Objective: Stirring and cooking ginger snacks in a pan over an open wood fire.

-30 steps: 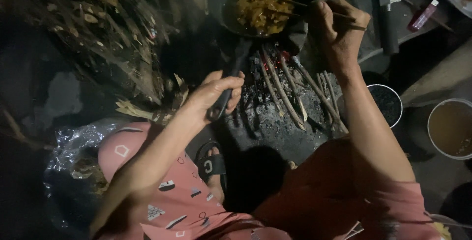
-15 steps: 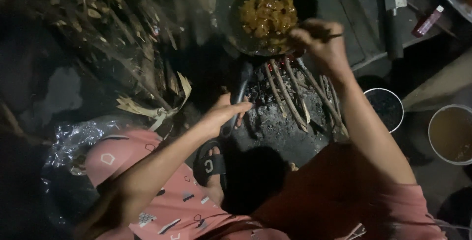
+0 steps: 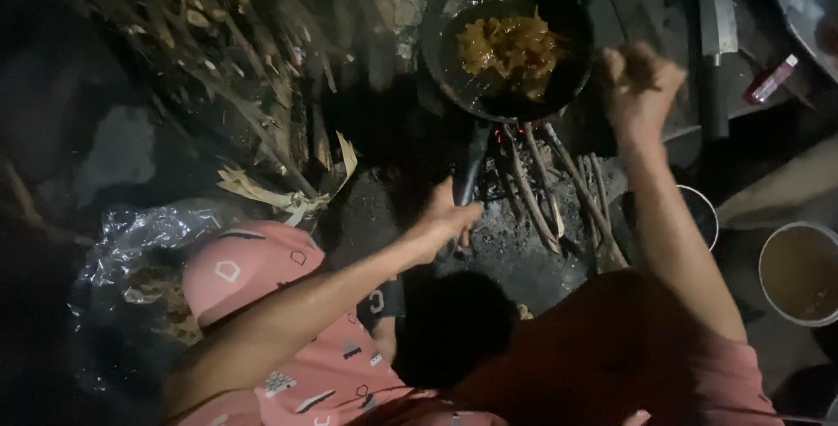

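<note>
A dark frying pan holding yellow-brown food sits over a small wood fire. Its black handle points toward me, and my left hand grips the end of that handle. My right hand is raised just right of the pan, fingers curled into a fist and blurred by motion. I cannot make out anything in that fist. Thin sticks feed the embers below the pan.
A heap of dry stalks and leaves lies at the left, with crumpled plastic sheet below it. A big knife and a small red bottle lie at the right. A pot of brown liquid and a dark bowl stand nearby.
My right hand has pulled back from over the food to the pan's right side. The thin utensil it held earlier no longer shows. My left hand stays on the handle.
</note>
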